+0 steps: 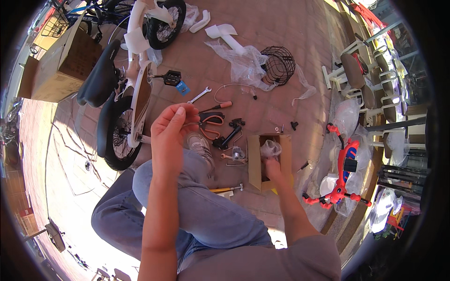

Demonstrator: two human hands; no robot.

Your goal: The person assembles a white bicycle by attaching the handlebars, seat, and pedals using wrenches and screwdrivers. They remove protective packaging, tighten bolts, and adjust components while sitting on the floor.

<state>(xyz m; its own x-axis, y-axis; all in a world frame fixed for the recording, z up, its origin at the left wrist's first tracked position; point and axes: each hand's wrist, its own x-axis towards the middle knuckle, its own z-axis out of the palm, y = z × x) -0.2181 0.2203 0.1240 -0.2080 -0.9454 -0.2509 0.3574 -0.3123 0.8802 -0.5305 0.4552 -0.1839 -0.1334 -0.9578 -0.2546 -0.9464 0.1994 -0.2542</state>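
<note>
My left hand [174,122] is raised above my knee, thumb and fingers pinched together; whatever is between them cannot be made out. Beyond it on the paving lie a pair of scissors [212,121] with orange handles and a silver wrench [200,95]. My right hand [272,168] reaches into an open cardboard box [254,161], its fingers hidden in shadow. Against that hand, inside the box, is a clear plastic bag [270,148]. Between the hands lie a black metal part [230,136] and a hammer [229,188].
A white bicycle [140,93] with a black saddle [101,75] stands at left beside a large carton [61,70]. Farther off are a black wire basket [280,65] and plastic wrapping [243,63]. On the right stands a red child's scooter [341,175] near a step.
</note>
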